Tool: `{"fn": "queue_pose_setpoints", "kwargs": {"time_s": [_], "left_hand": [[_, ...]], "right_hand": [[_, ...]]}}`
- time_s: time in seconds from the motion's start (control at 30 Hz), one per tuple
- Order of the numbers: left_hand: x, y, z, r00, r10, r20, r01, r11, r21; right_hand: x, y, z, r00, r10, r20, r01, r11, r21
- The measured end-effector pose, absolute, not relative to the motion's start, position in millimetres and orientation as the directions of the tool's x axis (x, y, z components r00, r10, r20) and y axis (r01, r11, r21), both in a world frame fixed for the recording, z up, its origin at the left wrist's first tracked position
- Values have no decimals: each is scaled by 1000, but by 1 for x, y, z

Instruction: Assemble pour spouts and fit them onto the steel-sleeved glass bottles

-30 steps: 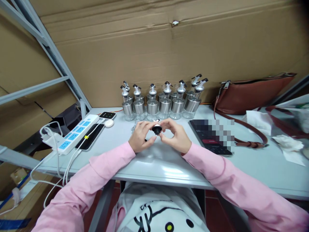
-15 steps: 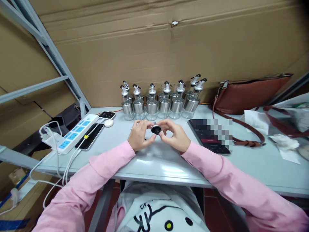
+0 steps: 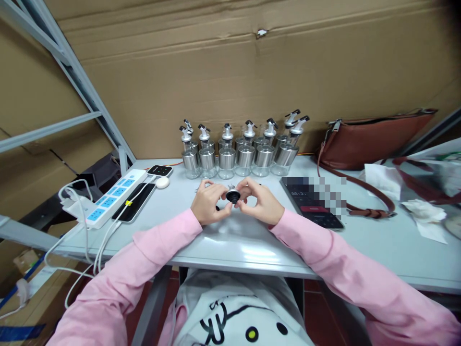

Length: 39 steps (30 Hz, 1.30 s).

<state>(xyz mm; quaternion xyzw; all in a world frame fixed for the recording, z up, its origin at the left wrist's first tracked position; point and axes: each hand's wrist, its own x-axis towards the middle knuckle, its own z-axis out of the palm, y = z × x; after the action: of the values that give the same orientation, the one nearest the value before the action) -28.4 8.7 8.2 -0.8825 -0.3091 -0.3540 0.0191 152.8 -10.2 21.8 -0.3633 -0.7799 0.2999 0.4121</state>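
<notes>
Between my two hands, over the middle of the table, is a pourer stopper [image 3: 233, 195] with a silver collar and a black ribbed plug turned toward me. My left hand [image 3: 210, 202] pinches its left side with curled fingers. My right hand [image 3: 261, 201] closes on its right side with thumb and fingers. Behind them stand several glass bottles [image 3: 226, 157] with steel bands, the front ones topped by silver pourers with black levers. Small dark parts on the table are mostly hidden by my hands.
A white power strip [image 3: 117, 198], a black phone [image 3: 135, 203] with cables and a small round white case [image 3: 162, 182] lie at left. Another phone [image 3: 309, 202], a brown bag [image 3: 370, 144] and crumpled tissues [image 3: 425, 211] are at right. Cardboard [image 3: 216, 77] rises behind.
The pourer stopper has tilted slightly between my fingers, so more of its silver top shows. My hands stay in nearly the same place.
</notes>
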Motion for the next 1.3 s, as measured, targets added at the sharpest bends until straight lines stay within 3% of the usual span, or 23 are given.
{"fn": "queue_pose_setpoints", "kwargs": {"time_s": [0.33,0.53,1.3], "left_hand": [[-28,10,10,634,571,522,545,-809,222],[-27,11,7,667,567,483,543,-814,205],[-25,7,6,647,547,532,501,-830,243]], "right_hand": [[154,-8,19,-501,775,384,400,601,-692],[152,-11,17,-522,781,342,379,572,-727],[152,-13,20,-510,813,281,319,483,-815]]}}
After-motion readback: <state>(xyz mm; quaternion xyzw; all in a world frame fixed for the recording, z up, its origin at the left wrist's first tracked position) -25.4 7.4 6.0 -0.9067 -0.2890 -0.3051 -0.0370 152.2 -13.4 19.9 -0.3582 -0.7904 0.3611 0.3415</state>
